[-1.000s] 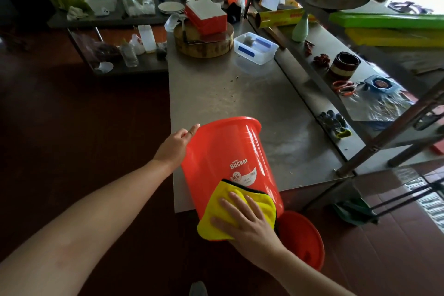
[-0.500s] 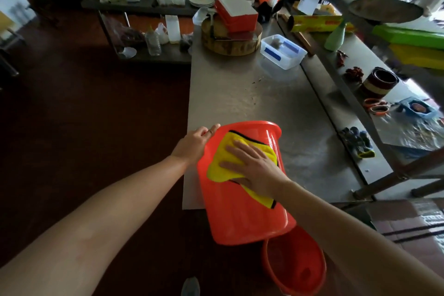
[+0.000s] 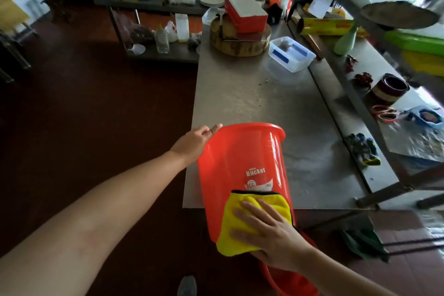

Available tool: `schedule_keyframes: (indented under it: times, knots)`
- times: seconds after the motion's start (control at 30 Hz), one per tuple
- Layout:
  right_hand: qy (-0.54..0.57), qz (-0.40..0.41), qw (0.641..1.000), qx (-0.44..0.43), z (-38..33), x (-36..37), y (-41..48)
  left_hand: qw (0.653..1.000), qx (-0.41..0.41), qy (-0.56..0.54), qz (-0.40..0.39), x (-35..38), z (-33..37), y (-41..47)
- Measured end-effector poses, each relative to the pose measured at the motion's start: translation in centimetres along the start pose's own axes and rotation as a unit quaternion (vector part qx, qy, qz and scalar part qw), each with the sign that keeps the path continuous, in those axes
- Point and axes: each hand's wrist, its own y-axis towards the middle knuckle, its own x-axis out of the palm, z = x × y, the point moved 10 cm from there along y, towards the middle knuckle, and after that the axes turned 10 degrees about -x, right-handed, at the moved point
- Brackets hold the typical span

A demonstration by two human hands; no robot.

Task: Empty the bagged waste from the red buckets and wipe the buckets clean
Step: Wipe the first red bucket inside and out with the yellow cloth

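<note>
A red bucket (image 3: 242,158) with a white "Bucket" label is tipped away from me, its rim resting on the steel table's near corner. My left hand (image 3: 194,142) grips the rim on the left side. My right hand (image 3: 269,231) presses a yellow cloth (image 3: 242,226) with a black edge flat against the bucket's outer wall near its base. Part of a second red bucket (image 3: 288,281) shows on the floor below, mostly hidden by my right arm.
The steel table (image 3: 252,96) carries a round wooden block (image 3: 240,41) with a red box on it and a clear plastic tub (image 3: 290,53). A lower shelf at right holds dark gloves (image 3: 362,149) and bowls. Dark red floor lies to the left.
My right hand slid the yellow cloth from near the bucket's rim down to the base end of its outer wall. My left hand kept its grip on the rim.
</note>
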Motion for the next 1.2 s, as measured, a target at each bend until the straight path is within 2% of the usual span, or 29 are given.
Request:
schedule_keyframes:
  times: [0.07,0.13,0.2,0.37,0.47,0.57,0.67,0.8,0.9,0.97,1.1,1.2]
  knots:
    - [-0.005,-0.012,1.000,-0.020,0.1,0.0,0.0,1.000,-0.017,0.001,-0.017,-0.1,-0.5,0.0]
    - [0.000,-0.025,0.999,-0.035,1.1,0.0,1.3,1.000,-0.011,0.002,0.019,-0.7,-0.7,0.1]
    - [0.005,-0.030,0.999,-0.033,3.1,-0.2,3.1,0.999,-0.022,-0.025,0.016,-0.6,-1.2,0.0]
    - [0.017,0.024,0.997,0.073,12.5,-3.6,8.1,0.990,-0.083,-0.117,0.006,-0.4,-2.5,0.0]
    - [0.015,0.025,0.992,0.124,16.2,-4.7,9.5,0.992,-0.064,-0.106,-0.014,0.1,-2.3,0.0]
    - [0.025,0.044,0.992,0.118,15.3,-4.4,8.9,0.994,-0.061,-0.086,0.001,-0.4,-2.1,-0.2]
    - [0.044,0.049,0.994,0.082,10.9,-2.9,5.9,0.995,-0.072,-0.063,0.017,-1.2,-1.7,-0.2]
    - [0.050,0.040,0.998,0.014,3.9,-0.7,-0.2,0.980,-0.142,-0.136,-0.009,-0.6,-3.8,-0.3]
    - [0.035,0.018,0.999,-0.022,1.8,-0.1,-1.9,0.971,-0.163,-0.173,-0.031,-0.2,-4.9,-0.3]
    - [0.034,0.003,0.999,-0.042,1.9,-0.2,-1.2,0.976,-0.152,-0.151,-0.040,-0.2,-5.1,-0.6]
    - [0.057,0.005,0.997,-0.056,4.6,-0.8,2.4,0.998,-0.060,0.008,-0.019,-0.6,-4.7,-1.2]
    - [0.068,0.042,0.997,0.003,9.6,-2.5,5.9,0.998,-0.059,-0.005,-0.015,-0.9,-5.0,-2.0]
